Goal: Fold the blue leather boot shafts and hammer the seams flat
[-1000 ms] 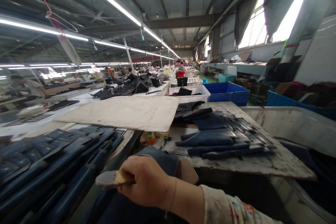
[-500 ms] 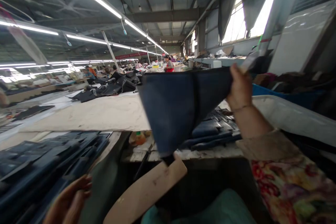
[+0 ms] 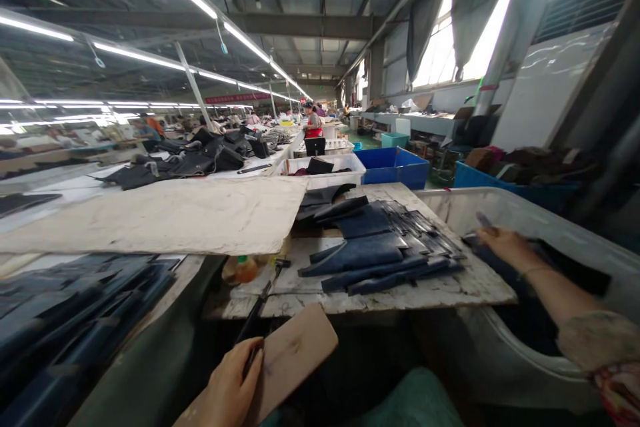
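My right hand [image 3: 505, 247] reaches over a white plastic bin [image 3: 465, 197] at the right. A slim greyish object [image 3: 484, 219], its kind unclear, sticks out from the closed fingers. Dark pieces [image 3: 565, 260] lie in the bin under that hand; whether the fingers still touch one cannot be told. At the lower middle, my left hand [image 3: 230, 380] is closed beside a tan board [image 3: 300, 353]. Something dark shows between its thumb and fingers, too hidden to name. A hammer [image 3: 265, 290] leans on the bench edge just above this hand.
Stacked dark blue leather-like pieces [image 3: 370, 240] lie on the worn bench [image 3: 480, 287]. More dark blue pieces [image 3: 75, 307] are piled at left. A cream sheet [image 3: 165, 213] overhangs the bench. Behind stand a blue crate [image 3: 395, 167] and a person [image 3: 313, 121] in red.
My right hand has carried the dark blue piece from in front of me down to the bin at right. My left hand has moved right to the tan board and closed.
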`<state>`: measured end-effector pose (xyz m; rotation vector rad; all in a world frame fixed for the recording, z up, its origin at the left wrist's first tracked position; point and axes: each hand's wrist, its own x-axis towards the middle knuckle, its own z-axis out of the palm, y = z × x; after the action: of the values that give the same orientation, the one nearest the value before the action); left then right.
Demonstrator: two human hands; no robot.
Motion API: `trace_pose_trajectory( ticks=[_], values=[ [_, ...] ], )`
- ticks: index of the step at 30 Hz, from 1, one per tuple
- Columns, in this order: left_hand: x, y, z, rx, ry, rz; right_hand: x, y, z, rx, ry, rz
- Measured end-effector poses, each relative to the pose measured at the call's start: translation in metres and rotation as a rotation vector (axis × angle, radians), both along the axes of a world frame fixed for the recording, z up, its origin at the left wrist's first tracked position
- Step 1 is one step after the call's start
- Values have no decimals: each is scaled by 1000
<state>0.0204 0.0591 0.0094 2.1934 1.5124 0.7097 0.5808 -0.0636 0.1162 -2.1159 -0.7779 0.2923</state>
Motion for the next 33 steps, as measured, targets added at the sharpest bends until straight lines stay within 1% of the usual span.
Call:
trace_pose_trajectory(
  ticks=[2, 5, 7, 9, 12, 15, 19, 22, 24, 26, 28, 33],
  values=[
    [-1, -2, -2, -8, 74, 11, -16, 26, -31, -64, 140, -17],
    [-3, -5, 0, -26, 117, 8, -55, 69, -80, -121, 373, 17],
    [-4, -6, 2, -26, 121, 4, -80, 95, -104, -115, 501, 23],
    [-3, -7, 3, -25, 118, 6, -98, 117, -117, -77, 591, 11],
    [-2, -7, 3, -17, 107, 12, -109, 137, -120, 11, 653, -28],
    [-2, -7, 1, -20, 104, 11, -113, 144, -115, 75, 673, -54],
    [-2, -8, 1, -39, 128, 5, -122, 144, -107, 91, 695, -66],
    [-1, -10, 4, -59, 141, -10, -132, 143, -94, 111, 686, -58],
    [0, -11, 7, -67, 147, -13, -137, 143, -80, 137, 667, -41],
    [1, -12, 9, -70, 152, -12, -140, 145, -61, 176, 639, -14],
    [2, -13, 11, -65, 152, -10, -138, 149, -37, 233, 598, 20],
    [0, -14, 12, -53, 143, 2, -115, 159, 39, 433, 451, 97]
  ],
)
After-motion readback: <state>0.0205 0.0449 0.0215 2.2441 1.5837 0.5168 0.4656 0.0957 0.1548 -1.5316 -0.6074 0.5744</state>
